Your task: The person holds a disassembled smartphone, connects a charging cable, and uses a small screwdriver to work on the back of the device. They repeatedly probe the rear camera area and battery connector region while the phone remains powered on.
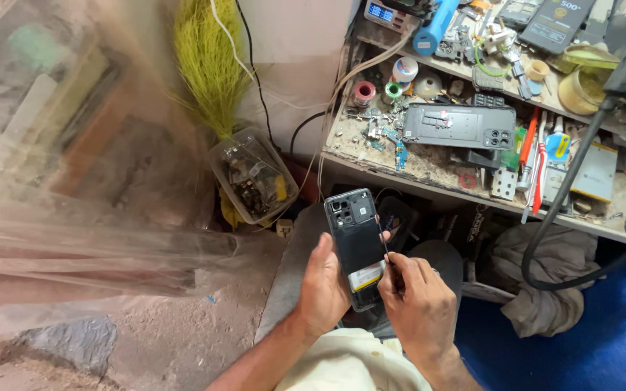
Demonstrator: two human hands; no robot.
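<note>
The left hand [322, 286] is cradling an opened phone [356, 242] from its left side and from underneath, fingers wrapped around the edge, thumb lying along the frame; the phone is being held upright over the person's lap, below the front edge of the worktop [429, 170], with its back cover off and the dark inner plate, the camera block at the top and a pale label near the bottom showing. The right hand [418, 300] is pinching a thin dark tool [384, 242] between thumb and fingertips, pressed together on the handle end; the tip is lying against the phone's right edge — whether it is under the frame or only beside it I cannot tell.

On the worktop, well apart from the hands, a second phone back [461, 125] is lying flat, grey, with a camera cluster at its right end; just beside it to the right are a red-handled screwdriver [529, 148] and other small tools. Small spools [364, 93] are sitting at the left rear, and a blue cylinder [435, 27] is lying at the back. A thick black hose [566, 195] is looping down past the front edge. On the floor to the left, a clear plastic tub [253, 177] of small parts is standing below a yellow-green broom [208, 65]; a crumpled grey cloth [537, 279] is lying under the worktop.
</note>
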